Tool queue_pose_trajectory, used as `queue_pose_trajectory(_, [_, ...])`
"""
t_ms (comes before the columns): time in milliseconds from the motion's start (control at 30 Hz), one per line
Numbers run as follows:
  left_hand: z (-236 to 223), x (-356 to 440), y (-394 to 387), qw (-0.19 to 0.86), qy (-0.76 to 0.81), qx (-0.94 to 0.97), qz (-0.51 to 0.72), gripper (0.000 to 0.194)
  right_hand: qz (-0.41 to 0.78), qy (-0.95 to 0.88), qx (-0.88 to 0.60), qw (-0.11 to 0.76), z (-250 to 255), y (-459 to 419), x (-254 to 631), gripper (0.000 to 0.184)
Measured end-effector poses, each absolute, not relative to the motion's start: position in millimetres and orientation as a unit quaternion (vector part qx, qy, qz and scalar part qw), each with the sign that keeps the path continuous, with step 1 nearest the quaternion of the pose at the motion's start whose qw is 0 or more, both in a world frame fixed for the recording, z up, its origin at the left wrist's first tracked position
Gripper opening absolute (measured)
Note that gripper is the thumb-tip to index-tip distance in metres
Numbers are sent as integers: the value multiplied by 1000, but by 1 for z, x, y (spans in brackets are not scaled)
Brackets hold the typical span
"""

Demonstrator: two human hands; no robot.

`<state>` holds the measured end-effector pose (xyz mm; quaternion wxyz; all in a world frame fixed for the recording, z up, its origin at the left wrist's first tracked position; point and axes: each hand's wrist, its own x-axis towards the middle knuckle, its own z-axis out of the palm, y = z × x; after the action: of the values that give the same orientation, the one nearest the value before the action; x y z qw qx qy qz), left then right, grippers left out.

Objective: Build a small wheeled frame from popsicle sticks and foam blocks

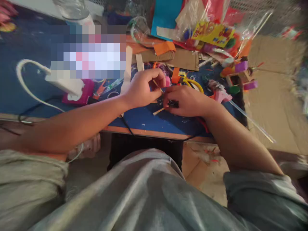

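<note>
My left hand (145, 87) is closed, its thumb and fingers pinching a thin wooden stick (157, 86). Close beside it, almost fingertip to fingertip, my right hand (186, 102) is curled with the fingers bent down. A small dark object (173, 103) shows under those fingers; its kind and what the fingertips grip are hidden. A pale flat wooden stick (158, 111) pokes out below the right fingers, just above the blue tabletop (146, 123). Right of my right hand lies a pink glue gun (222, 94) with a clear glue stick (252, 120) running out of its back.
Left stands a magenta box (81, 93) with a white adapter (64, 84) and cable. Behind my hands are orange paper (165, 48), cardboard strips (185, 59), yellow scissor-like handles (196, 84) and plastic bags. A small wooden build with purple pieces (240, 66) stands right, by a cardboard sheet (276, 96).
</note>
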<state>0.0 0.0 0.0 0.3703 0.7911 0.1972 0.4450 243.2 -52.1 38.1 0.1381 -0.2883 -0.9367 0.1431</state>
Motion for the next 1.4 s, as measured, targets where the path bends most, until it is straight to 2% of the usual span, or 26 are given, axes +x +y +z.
queue_pose_trajectory(100, [-2,1,3,390,195,785,439,20,161,-935,-282,138,41,-52,243,14])
queue_pose_trajectory(200, [-3,2,5,418,193,772,439,20,170,-931,-291,138,40,-52,243,23])
queue_pose_trajectory(267, [-1,3,5,442,196,759,436,23,166,-931,-296,137,39,-52,242,29])
queue_pose_trajectory(400, [5,4,3,486,237,720,436,34,150,-932,-290,157,35,-53,242,24])
queue_pose_trajectory(500, [8,3,4,492,271,693,451,36,170,-916,-291,217,35,-54,242,22])
queue_pose_trajectory(633, [7,2,8,514,291,674,444,33,275,-836,-336,336,29,-52,246,21])
queue_pose_trajectory(733, [8,3,5,530,295,661,442,32,287,-767,-363,444,19,-41,252,28])
queue_pose_trajectory(800, [9,5,2,531,289,664,440,33,264,-746,-385,475,12,-32,256,36])
queue_pose_trajectory(967, [9,6,-4,523,256,679,447,33,306,-738,-396,453,7,-29,253,48])
queue_pose_trajectory(1233, [5,8,-2,572,256,651,429,39,354,-749,-358,430,12,-46,240,39])
queue_pose_trajectory(1333, [5,8,-2,580,273,638,426,33,349,-765,-352,412,10,-45,244,48])
queue_pose_trajectory(1400, [5,7,-2,584,277,634,424,37,349,-773,-346,401,8,-43,246,59])
